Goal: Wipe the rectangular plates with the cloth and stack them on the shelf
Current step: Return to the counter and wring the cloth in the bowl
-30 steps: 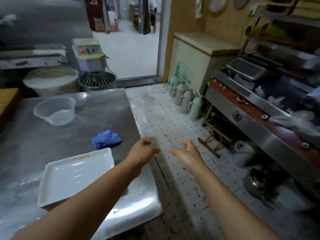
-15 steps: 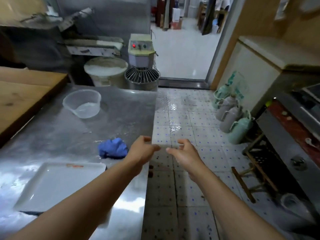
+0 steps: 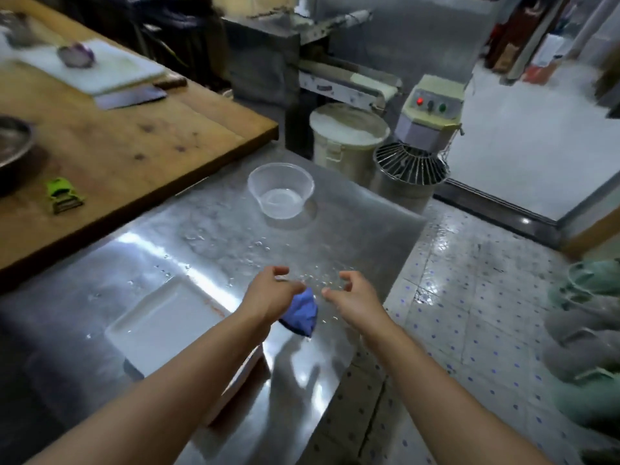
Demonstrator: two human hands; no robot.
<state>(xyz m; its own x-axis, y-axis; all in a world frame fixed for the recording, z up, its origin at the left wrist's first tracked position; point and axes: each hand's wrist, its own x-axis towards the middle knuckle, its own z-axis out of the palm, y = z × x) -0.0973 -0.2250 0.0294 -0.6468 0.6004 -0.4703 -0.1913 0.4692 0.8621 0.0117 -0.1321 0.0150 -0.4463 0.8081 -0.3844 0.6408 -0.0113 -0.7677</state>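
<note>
both hands (image 3: 268,293) (image 3: 355,297) hover empty, fingers loosely curled apart, over the blue cloth (image 3: 302,313) beside the plate (image 3: 167,317) on the wet desk (image 3: 352,236); slick plate could slip when lifted

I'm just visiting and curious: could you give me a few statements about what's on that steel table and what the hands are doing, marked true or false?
1. A blue cloth lies on the steel table. True.
2. The left hand grips the white rectangular plate. False: it holds nothing.
3. A clear plastic bowl stands beyond the hands. True.
4. The right hand holds the cloth. False: it is empty, fingers loosely curled.
5. The plate is clean. False: reddish smears mark its far rim.
</note>
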